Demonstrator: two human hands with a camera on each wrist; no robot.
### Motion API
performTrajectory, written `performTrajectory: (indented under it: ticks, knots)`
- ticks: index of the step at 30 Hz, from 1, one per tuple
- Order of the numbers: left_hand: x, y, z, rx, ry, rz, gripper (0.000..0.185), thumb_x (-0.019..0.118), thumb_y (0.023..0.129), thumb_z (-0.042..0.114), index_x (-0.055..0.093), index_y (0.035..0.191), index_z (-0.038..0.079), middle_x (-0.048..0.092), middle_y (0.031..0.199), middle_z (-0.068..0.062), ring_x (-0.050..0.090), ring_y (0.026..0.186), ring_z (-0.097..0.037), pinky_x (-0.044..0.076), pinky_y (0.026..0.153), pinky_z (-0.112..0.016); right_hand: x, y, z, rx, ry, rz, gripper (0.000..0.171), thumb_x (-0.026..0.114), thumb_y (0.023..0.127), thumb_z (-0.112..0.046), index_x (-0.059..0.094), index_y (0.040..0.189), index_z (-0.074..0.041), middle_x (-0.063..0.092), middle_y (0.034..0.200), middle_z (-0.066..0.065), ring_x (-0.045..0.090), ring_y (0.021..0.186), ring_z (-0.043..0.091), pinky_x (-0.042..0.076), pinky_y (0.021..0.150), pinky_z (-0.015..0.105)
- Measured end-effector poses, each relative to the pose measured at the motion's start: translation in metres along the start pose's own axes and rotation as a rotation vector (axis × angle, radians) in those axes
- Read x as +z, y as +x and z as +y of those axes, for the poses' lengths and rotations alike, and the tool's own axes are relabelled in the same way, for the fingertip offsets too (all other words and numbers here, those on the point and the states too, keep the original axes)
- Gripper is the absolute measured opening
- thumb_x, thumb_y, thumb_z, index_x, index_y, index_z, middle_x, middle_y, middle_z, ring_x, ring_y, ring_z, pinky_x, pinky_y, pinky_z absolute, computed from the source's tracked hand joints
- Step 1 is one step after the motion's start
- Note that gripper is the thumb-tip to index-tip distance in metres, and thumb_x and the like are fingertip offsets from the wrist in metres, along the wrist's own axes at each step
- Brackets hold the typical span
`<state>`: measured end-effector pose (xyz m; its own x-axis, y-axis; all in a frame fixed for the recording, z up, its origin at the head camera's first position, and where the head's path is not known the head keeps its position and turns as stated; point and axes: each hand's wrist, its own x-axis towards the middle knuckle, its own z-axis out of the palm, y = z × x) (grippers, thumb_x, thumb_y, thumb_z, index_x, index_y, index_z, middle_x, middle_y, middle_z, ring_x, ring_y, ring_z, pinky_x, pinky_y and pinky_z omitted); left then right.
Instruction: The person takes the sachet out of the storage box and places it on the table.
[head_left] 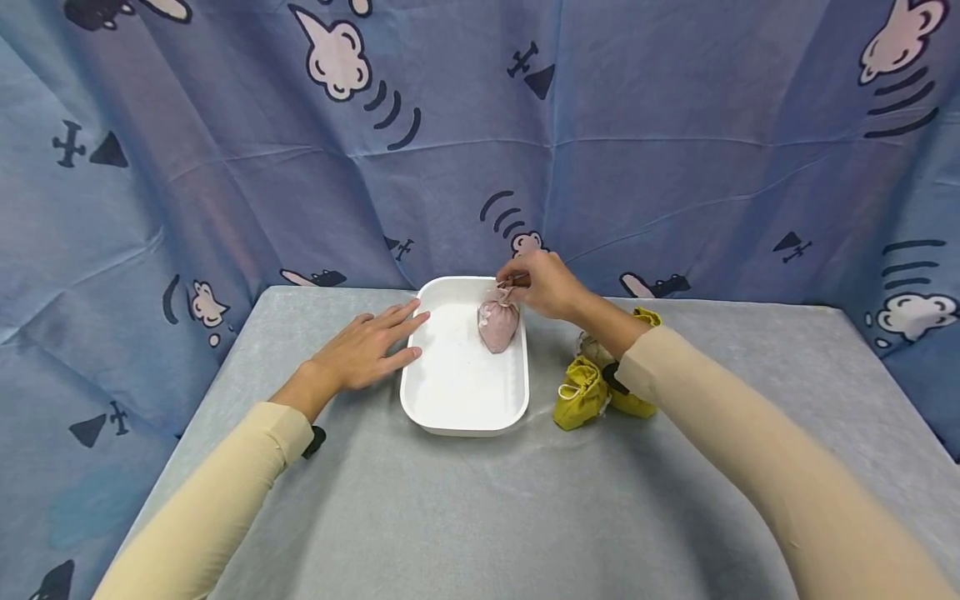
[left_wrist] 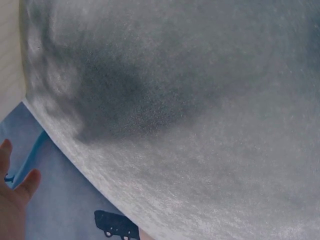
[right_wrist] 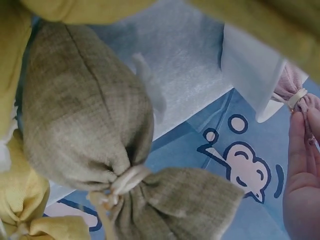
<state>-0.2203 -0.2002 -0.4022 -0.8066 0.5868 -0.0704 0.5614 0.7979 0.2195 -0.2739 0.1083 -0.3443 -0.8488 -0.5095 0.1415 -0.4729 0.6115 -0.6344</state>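
Observation:
A small pink drawstring pouch (head_left: pixel 498 325) is inside the white tray (head_left: pixel 463 392), by its right wall. My right hand (head_left: pixel 546 283) pinches the gathered neck of this pouch at the tray's back right corner. In the right wrist view the right hand (right_wrist: pixel 304 170) has its fingers at the tied neck of the pink pouch (right_wrist: pixel 290 82). My left hand (head_left: pixel 367 346) lies with fingers spread and straight, fingertips on the tray's left rim. Only part of the left hand (left_wrist: pixel 17 195) shows in the left wrist view, at the lower left.
Right of the tray sit several pouches: a yellow pouch (head_left: pixel 579 392) in front and a beige-brown pouch (right_wrist: pixel 90 105), partly hidden behind the right forearm in the head view. Grey cloth covers the table (head_left: pixel 420 517). A blue patterned curtain (head_left: pixel 450 108) hangs along its back edge.

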Motion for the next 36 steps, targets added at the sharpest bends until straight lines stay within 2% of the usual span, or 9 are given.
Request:
performTrajectory:
  ticks: [10,16,26,36]
  knots:
    - [0.001,0.0,0.001,0.001,-0.01,0.004,0.065,0.035,0.105,0.056,0.025,0.16,0.024,0.014,0.166,-0.001,0.022,0.15,-0.027,0.027,0.112,-0.059,-0.004,-0.002,-0.005,0.0,0.045,0.052,0.016,0.068,0.085,0.011,0.076,0.097,0.004,0.075,0.097,0.016,0.072,0.097,0.028,0.057,0.086,0.034]
    - [0.001,0.001,0.001,0.002,-0.008,0.006,0.064,0.036,0.104,0.055,0.025,0.16,0.024,0.015,0.166,-0.001,0.023,0.15,-0.027,0.027,0.112,-0.059,-0.011,-0.003,-0.01,0.003,0.086,0.066,0.016,0.068,0.087,0.011,0.075,0.1,0.005,0.074,0.1,0.017,0.072,0.097,0.027,0.056,0.086,0.03]
    - [0.0,0.0,0.001,0.008,-0.005,0.006,0.066,0.034,0.104,0.057,0.027,0.159,0.021,0.015,0.166,-0.002,0.024,0.149,-0.028,0.027,0.112,-0.059,-0.028,-0.011,-0.024,-0.012,0.154,0.057,0.018,0.067,0.087,0.013,0.074,0.102,0.007,0.072,0.104,0.019,0.071,0.101,0.028,0.056,0.084,0.026]
    - [0.0,0.001,0.001,0.014,-0.007,0.007,0.065,0.033,0.104,0.057,0.025,0.16,0.024,0.014,0.166,-0.001,0.024,0.149,-0.029,0.027,0.112,-0.059,-0.055,-0.017,-0.031,-0.026,0.145,0.116,0.018,0.068,0.087,0.012,0.075,0.103,0.006,0.073,0.103,0.019,0.072,0.1,0.027,0.056,0.081,0.022]
